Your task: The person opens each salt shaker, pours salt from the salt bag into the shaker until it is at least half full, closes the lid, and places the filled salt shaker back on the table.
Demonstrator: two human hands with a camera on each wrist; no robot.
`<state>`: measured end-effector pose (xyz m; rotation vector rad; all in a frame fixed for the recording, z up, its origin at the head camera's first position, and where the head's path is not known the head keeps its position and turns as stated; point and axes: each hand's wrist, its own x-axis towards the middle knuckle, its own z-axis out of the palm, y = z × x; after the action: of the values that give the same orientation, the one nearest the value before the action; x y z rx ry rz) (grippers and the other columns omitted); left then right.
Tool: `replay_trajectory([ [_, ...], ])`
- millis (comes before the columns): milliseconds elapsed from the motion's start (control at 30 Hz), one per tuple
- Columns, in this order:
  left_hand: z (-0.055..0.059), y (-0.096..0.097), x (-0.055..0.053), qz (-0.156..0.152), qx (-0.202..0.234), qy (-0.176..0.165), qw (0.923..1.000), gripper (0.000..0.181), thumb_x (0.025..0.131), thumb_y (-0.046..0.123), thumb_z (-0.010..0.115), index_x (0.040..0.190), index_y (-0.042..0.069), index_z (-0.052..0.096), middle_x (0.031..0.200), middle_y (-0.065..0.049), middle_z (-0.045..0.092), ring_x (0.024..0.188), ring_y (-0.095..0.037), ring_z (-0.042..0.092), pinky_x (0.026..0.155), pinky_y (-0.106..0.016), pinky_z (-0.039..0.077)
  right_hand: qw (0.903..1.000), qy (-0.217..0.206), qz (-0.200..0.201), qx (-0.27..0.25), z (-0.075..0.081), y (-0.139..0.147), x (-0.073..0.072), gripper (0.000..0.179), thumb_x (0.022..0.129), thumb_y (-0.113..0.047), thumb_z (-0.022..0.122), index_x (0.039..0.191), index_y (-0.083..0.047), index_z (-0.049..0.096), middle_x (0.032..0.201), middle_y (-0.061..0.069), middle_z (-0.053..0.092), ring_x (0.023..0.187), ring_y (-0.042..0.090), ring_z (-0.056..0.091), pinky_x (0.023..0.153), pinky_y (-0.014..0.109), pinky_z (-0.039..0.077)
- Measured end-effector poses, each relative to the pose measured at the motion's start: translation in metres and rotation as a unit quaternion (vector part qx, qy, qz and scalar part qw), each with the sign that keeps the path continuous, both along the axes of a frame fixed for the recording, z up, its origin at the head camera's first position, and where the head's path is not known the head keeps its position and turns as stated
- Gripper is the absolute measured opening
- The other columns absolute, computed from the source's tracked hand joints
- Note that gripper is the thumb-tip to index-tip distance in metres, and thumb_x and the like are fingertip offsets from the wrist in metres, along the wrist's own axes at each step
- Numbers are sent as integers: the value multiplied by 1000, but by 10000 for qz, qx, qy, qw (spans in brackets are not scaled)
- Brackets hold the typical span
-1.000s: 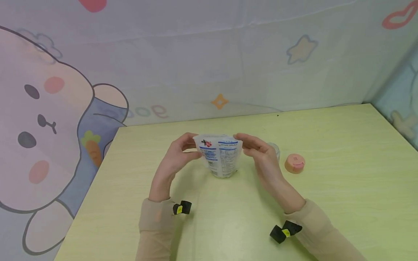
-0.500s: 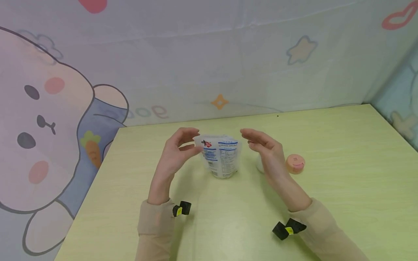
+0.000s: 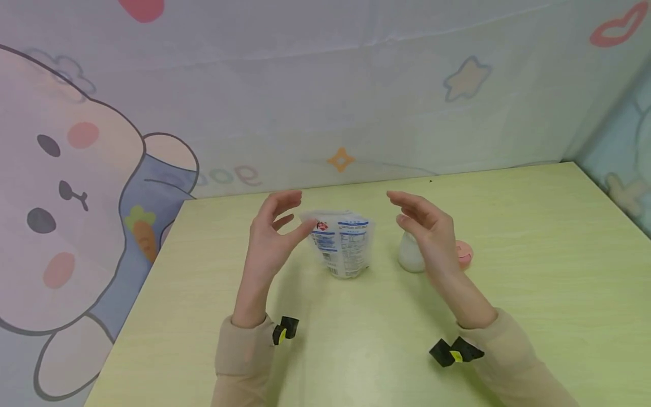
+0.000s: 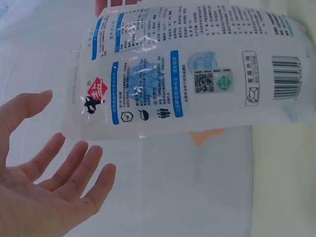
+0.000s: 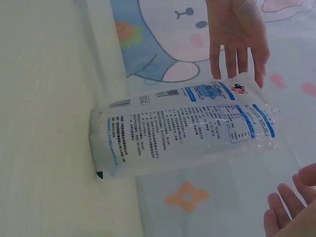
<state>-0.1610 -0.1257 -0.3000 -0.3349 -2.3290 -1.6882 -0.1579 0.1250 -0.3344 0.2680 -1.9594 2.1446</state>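
Observation:
A white plastic bag [image 3: 344, 246] with blue print and a red-and-black logo stands upright on the table, between my two hands. In the head view my left hand [image 3: 272, 240] is at its left side, the thumb overlapping the bag's upper corner. The left wrist view shows that hand's fingers [image 4: 74, 163] spread and relaxed, close to the bag's top edge. My right hand [image 3: 429, 232] is held apart from the bag on the right, fingers extended and holding nothing. Behind it, partly hidden, stands a small whitish jar [image 3: 409, 257].
A round pink lid [image 3: 465, 254] lies to the right of the jar, partly covered by my right hand. The pale yellow-green table [image 3: 335, 350] ends at the back against a cartoon-printed cloth [image 3: 305, 102].
My right hand has come away from the bag to the right, exposing the jar and covering part of the lid. My left hand has risen slightly and opened wider. The bag stays standing.

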Motion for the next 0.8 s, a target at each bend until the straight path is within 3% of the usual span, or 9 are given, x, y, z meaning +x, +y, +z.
replay_trajectory([
  [167,-1,9,3,37,130,395,9991,48,82,7,74,127,7,55,125,-6,59,119,-20,55,105,-41,44,9993,183,-266,184,6,7,3,33,92,1,55,124,-4,62,117,-11,68,117,9,55,99,17,42],
  [533,-1,22,8,324,-73,976,9947,45,82,8,75,124,6,59,125,-7,59,120,-16,54,109,-36,39,9916,773,-684,781,19,20,4,31,91,2,58,119,-8,66,117,-5,68,115,8,54,105,26,37],
  [800,3,34,17,29,677,1577,9852,45,80,0,73,122,0,58,123,-14,60,119,-26,56,110,-34,40,9753,1468,-1122,1212,28,32,7,30,88,5,60,115,-6,69,111,-12,68,112,5,56,101,23,38],
])
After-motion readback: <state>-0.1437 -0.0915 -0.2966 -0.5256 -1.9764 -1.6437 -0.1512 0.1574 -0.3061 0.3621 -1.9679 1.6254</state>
